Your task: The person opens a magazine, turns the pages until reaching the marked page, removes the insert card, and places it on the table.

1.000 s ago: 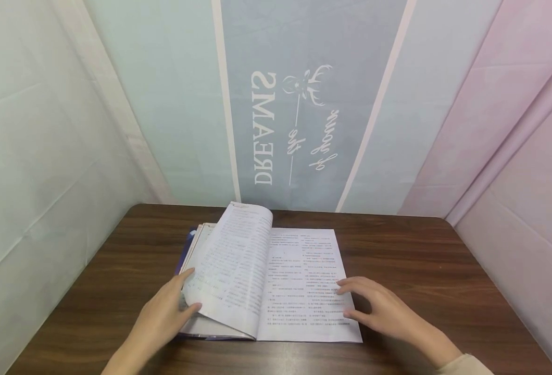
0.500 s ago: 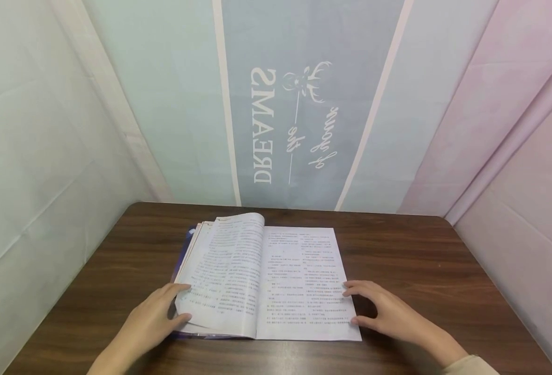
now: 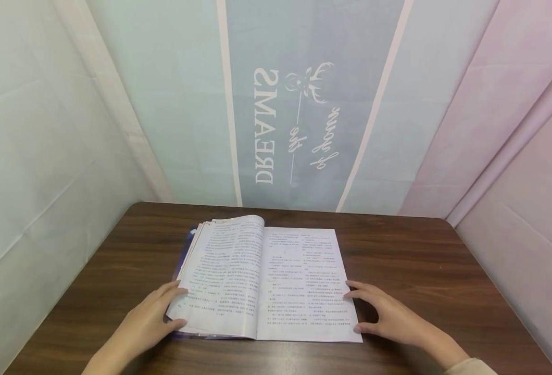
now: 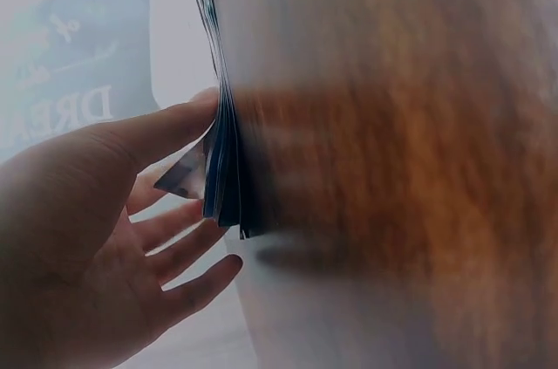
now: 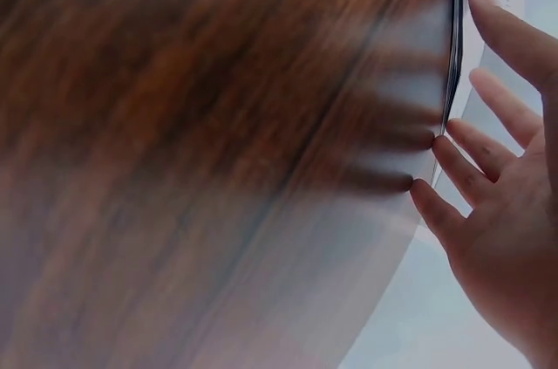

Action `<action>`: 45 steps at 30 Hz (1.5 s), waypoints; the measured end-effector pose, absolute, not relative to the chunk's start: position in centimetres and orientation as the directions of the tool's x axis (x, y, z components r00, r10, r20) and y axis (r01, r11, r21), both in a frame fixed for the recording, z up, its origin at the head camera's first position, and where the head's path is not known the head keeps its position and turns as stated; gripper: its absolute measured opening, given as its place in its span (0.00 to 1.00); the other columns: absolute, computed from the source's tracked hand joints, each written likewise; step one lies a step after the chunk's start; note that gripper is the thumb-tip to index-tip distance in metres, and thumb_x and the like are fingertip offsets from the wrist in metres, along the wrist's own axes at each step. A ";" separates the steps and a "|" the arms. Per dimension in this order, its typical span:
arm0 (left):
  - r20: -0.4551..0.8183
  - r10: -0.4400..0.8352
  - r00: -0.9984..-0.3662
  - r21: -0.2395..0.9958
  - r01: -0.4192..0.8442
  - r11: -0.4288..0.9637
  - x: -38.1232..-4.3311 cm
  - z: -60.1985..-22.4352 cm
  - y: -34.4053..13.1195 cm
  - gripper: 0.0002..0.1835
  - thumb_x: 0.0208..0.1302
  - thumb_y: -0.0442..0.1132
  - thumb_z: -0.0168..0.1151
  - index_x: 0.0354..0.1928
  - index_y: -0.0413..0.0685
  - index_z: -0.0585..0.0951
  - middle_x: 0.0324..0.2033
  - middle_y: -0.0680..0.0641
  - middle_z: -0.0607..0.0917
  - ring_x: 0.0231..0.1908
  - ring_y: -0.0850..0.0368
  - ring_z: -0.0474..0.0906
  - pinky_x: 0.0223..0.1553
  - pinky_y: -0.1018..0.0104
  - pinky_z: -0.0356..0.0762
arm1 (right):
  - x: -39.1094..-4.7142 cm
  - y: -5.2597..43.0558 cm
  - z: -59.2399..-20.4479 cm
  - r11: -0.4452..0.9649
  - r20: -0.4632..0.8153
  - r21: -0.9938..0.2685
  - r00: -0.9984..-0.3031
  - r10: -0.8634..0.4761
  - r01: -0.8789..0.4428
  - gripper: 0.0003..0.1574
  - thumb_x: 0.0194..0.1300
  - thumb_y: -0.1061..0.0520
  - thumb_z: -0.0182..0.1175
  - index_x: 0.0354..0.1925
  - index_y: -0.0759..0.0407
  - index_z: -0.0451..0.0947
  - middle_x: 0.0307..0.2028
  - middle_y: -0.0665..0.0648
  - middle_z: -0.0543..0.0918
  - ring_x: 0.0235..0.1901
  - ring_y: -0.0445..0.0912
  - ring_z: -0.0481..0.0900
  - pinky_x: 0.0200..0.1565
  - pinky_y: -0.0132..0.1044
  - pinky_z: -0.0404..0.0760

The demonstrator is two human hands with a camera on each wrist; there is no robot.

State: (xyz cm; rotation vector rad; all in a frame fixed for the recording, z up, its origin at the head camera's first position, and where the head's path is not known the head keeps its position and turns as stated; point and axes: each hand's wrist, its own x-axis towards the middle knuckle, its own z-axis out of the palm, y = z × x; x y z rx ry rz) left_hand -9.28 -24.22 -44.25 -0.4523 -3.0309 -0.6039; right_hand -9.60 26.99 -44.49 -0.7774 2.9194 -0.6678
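Observation:
An open magazine (image 3: pixel 304 291) with printed text lies on the wooden table, its left pages curving up near the spine. At its left edge, my left hand (image 3: pixel 147 317) has thumb and fingertips resting on the page margin. In the left wrist view, the thumb of the left hand (image 4: pixel 96 194) touches the stacked page edges (image 4: pixel 225 151), and a loose page corner sticks out among the fingers. My right hand (image 3: pixel 390 315) rests at the right edge, fingertips just over the margin. In the right wrist view, the right hand (image 5: pixel 501 186) has its fingers spread, relaxed, beside the thin page edges (image 5: pixel 453 64).
The dark wooden table (image 3: pixel 421 260) reaches back to a printed fabric wall (image 3: pixel 290 104) with mirrored lettering and a deer head. Pale fabric walls stand on the left (image 3: pixel 46 156) and right (image 3: pixel 529 198). A dark blue cover edge (image 3: pixel 185 252) shows beneath the left pages.
The lifted page has come down flat onto the left stack. My left hand has moved left and off the page to its outer edge; the right hand has shifted slightly outward.

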 end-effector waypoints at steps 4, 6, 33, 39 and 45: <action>0.078 0.300 -0.951 0.388 0.306 0.869 -9.7 -44.4 -24.6 0.33 0.48 0.43 0.79 0.58 0.42 0.79 0.66 0.35 0.71 0.62 0.30 0.69 0.56 0.34 0.71 | -9.6 27.0 -44.5 0.792 0.034 -0.421 -0.880 -0.474 -0.443 0.36 0.52 0.43 0.75 0.59 0.47 0.77 0.69 0.56 0.68 0.65 0.57 0.68 0.59 0.60 0.73; 0.076 0.311 -0.947 0.402 0.314 0.860 -9.8 -44.4 -24.9 0.33 0.48 0.43 0.79 0.58 0.43 0.80 0.65 0.37 0.73 0.62 0.32 0.69 0.57 0.35 0.71 | -9.6 26.9 -44.4 0.794 0.032 -0.419 -0.880 -0.473 -0.442 0.36 0.52 0.43 0.75 0.59 0.48 0.77 0.69 0.56 0.68 0.65 0.57 0.69 0.59 0.60 0.73; 0.044 0.342 -0.939 0.386 0.332 0.861 -9.7 -44.2 -25.5 0.29 0.54 0.49 0.75 0.57 0.47 0.81 0.62 0.42 0.77 0.62 0.37 0.71 0.57 0.37 0.72 | -10.4 25.9 -43.0 0.755 0.110 -0.476 -0.882 -0.457 -0.451 0.20 0.60 0.41 0.69 0.49 0.43 0.79 0.65 0.59 0.73 0.63 0.59 0.71 0.59 0.60 0.72; 0.043 0.342 -0.939 0.371 0.333 0.867 -9.7 -44.0 -25.4 0.29 0.54 0.51 0.75 0.57 0.47 0.81 0.61 0.41 0.78 0.61 0.36 0.71 0.57 0.36 0.72 | -10.8 25.5 -42.7 0.745 0.198 -0.457 -0.872 -0.448 -0.486 0.19 0.57 0.48 0.73 0.47 0.42 0.79 0.63 0.58 0.75 0.62 0.58 0.73 0.58 0.59 0.74; 0.054 0.334 -0.941 0.369 0.330 0.869 -9.9 -43.7 -25.0 0.28 0.55 0.52 0.74 0.56 0.49 0.82 0.59 0.43 0.79 0.60 0.38 0.73 0.57 0.36 0.72 | -11.2 25.2 -42.2 0.737 0.293 -0.421 -0.848 -0.441 -0.529 0.22 0.53 0.52 0.76 0.45 0.42 0.79 0.61 0.56 0.77 0.61 0.54 0.74 0.58 0.51 0.75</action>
